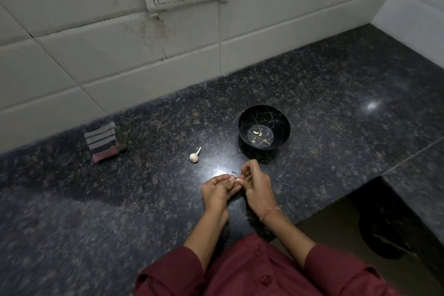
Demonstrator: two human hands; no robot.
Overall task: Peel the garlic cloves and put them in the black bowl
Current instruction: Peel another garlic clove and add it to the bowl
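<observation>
Hands are meeting over a dark counter (96,211): the left hand (217,190) and right hand (255,182) are both pinching one pale clove (238,179) between curled fingertips, partly hiding it. Peel scraps (234,172) are lying just beyond the fingers. The bowl (276,116) is sitting near, behind and right of the hands, a strip of counter separating them, and is holding a few peeled cloves (257,132). A garlic bulb (194,156) is lying left of the bowl. A striped cloth (103,141) is resting further left by the tiled wall (120,60).
</observation>
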